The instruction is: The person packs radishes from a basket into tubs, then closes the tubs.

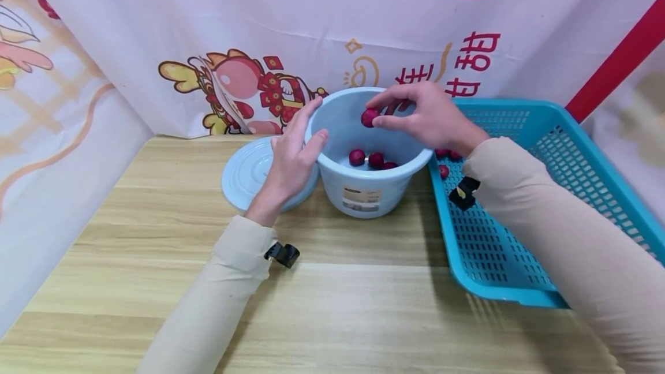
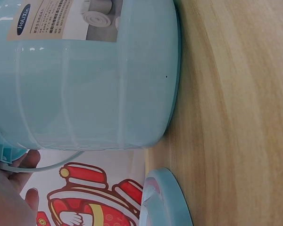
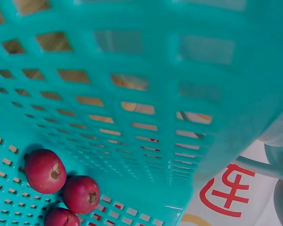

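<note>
My right hand [image 1: 423,114] pinches a small red radish [image 1: 369,117] between thumb and fingertips, over the opening of a light blue bucket [image 1: 358,186]. Several more radishes [image 1: 357,157] lie on the bucket's bottom. Fingers extended, my left hand [image 1: 293,157] rests against the bucket's left rim, thumb at the edge. In the left wrist view, its fingers [image 2: 30,160] show beside the thin bucket handle [image 2: 47,167]. A teal basket [image 1: 499,293] stands to the right, under my right forearm. The right wrist view shows radishes [image 3: 45,171] on its floor, while the right hand is out of sight there.
A round light blue lid [image 1: 241,172] lies on the wooden table [image 1: 332,310], left of the bucket and partly behind my left hand. Close behind the bucket hangs a printed white and red cloth [image 1: 291,16]. The basket's perforated side wall stands near the bucket.
</note>
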`<state>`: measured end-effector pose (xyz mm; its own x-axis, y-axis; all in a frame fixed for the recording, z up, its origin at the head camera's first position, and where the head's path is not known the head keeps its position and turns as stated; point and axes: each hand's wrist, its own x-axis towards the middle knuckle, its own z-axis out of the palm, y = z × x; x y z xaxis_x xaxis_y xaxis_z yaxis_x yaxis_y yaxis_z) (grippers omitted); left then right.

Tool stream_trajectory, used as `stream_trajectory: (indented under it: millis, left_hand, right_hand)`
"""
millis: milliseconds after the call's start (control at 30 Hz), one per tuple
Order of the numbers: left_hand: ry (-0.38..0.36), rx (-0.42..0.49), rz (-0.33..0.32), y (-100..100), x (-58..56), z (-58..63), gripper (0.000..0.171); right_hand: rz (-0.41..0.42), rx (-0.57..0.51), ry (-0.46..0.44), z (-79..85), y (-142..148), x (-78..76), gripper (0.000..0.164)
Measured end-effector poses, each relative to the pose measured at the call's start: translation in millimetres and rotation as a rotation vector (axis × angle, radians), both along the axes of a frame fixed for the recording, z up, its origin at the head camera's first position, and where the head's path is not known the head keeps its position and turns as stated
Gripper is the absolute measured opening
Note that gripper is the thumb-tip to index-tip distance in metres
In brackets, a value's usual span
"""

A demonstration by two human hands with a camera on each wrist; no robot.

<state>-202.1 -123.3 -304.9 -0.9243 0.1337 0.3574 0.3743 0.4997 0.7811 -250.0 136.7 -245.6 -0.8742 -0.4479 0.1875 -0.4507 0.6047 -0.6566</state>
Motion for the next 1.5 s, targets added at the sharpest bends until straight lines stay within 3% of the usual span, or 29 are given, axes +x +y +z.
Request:
stream_trajectory:
  millis: [333,1500]
  left_hand:
    - [0.001,-0.01,0.006,-0.8,0.6,-0.8,0.066]
    - [0.006,-0.009,0.0,1.5,0.4,-0.3,0.066]
  right_hand:
    - [0.028,0.058,-0.019,-1.0,-2.0,0.7,0.041]
    - [0.047,0.066,-0.049,-1.1,0.7,-1.0,0.036]
